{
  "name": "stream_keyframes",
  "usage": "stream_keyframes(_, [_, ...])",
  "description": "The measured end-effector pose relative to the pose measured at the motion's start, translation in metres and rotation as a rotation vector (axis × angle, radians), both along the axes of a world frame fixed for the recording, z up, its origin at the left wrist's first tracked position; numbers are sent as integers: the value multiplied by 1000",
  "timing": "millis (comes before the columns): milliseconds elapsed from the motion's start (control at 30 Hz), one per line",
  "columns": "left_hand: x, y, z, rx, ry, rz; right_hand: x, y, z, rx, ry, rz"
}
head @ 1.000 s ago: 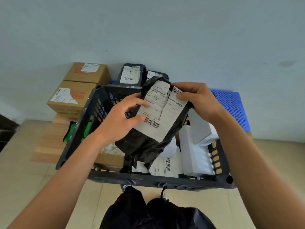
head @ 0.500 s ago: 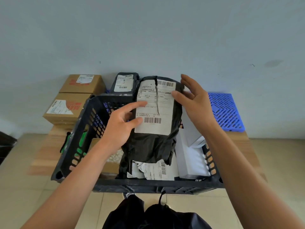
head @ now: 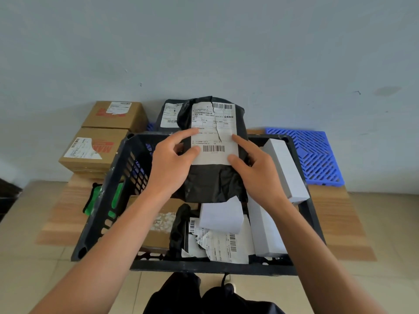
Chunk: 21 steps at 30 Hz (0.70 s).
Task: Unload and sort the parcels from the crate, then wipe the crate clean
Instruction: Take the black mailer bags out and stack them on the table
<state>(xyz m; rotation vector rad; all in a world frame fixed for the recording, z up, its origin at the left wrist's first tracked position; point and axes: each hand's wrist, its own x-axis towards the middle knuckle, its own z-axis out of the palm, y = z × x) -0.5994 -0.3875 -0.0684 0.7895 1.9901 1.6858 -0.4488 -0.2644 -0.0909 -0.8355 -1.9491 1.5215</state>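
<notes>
I hold a black plastic mailer bag (head: 210, 182) with a torn white shipping label above the far part of the black slotted crate (head: 106, 200). My left hand (head: 172, 164) grips its left edge, thumb and forefinger on the label. My right hand (head: 256, 168) grips its right edge, forefinger and thumb pressed on the label. Inside the crate lie white boxes (head: 283, 164), a brown box (head: 158, 225), a white box (head: 221, 215) and another black bag with a crumpled label (head: 217, 243).
Two brown cardboard boxes (head: 95, 148) stand at the left against the wall. Another black mailer (head: 169, 115) stands behind the held one. A blue plastic grid mat (head: 317, 155) lies at the right. A green cloth (head: 95, 196) lies left of the crate on the wooden board.
The bag has moved forward and upright, label facing me. My right hand came from the bag's top corner down to its right edge; the left hand stays on the left edge.
</notes>
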Motion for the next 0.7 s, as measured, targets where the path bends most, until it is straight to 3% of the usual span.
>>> stream_keyframes(133, [-24,17,-3,19,-32,-55,-17,15,6,-6,11,-71])
stream_keyframes(300, [-66,50,-3,-158,150,-229,-55,47,16,129,-65,-107])
stream_keyframes(500, [-116,93,7,-222,266,-265,-104,88,24,192,-145,-109])
stream_keyframes(700, [-179,138,3,-264,184,-326,-164,132,23,264,-240,-113])
